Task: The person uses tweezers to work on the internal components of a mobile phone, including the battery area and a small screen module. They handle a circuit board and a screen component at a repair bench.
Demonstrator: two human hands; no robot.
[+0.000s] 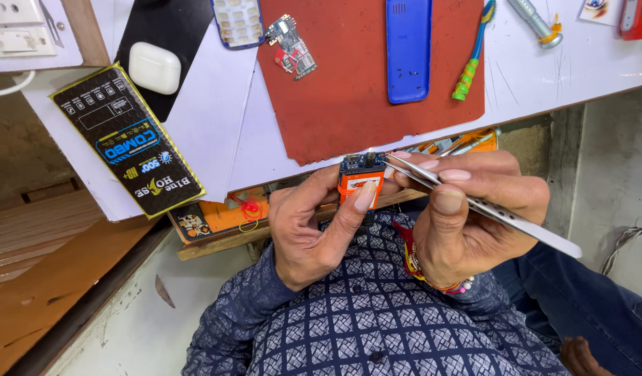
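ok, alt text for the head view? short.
The left hand holds a small orange device with an exposed blue circuit board, while the right hand points silver metal tweezers at its top. Behind lies a red rubber mat with a blue phone cover.

head camera looks steeply down, close over the workbench (544, 76).

Flat black rectangular packet (126, 139) with yellow edging and blue and white printing, lying tilted on the white bench, up and well left of the left hand (314, 233). Small square sticker (193, 224), pale with dark markings, on an orange tray (227, 212) just left of that hand.
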